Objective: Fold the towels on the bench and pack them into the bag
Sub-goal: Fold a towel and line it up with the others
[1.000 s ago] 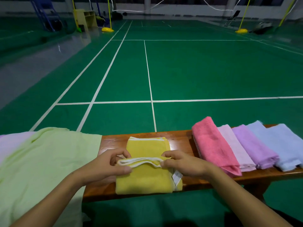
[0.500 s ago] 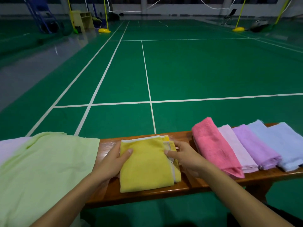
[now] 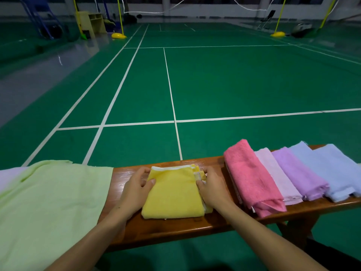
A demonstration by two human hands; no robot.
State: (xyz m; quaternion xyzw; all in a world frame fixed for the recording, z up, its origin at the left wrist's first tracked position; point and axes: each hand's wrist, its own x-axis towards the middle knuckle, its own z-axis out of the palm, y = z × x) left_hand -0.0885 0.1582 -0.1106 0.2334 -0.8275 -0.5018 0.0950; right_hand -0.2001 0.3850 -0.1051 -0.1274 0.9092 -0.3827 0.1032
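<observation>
**Between my hands, a folded yellow towel**

Between my hands on the wooden bench (image 3: 175, 229) lies a folded yellow towel (image 3: 172, 194). My left hand (image 3: 134, 190) grips its left edge, thumb on top. My right hand (image 3: 212, 187) curls round its right edge. Just right of my right hand lie folded pink (image 3: 252, 177), pale pink (image 3: 277, 177), purple (image 3: 298, 173) and blue (image 3: 332, 169) towels, overlapping. Left of my left hand, a light green towel (image 3: 48, 208) drapes unfolded.

A green court floor (image 3: 214, 79) with white lines, yellow net-post bases (image 3: 118, 36), and a folding chair (image 3: 266, 17) far back.
</observation>
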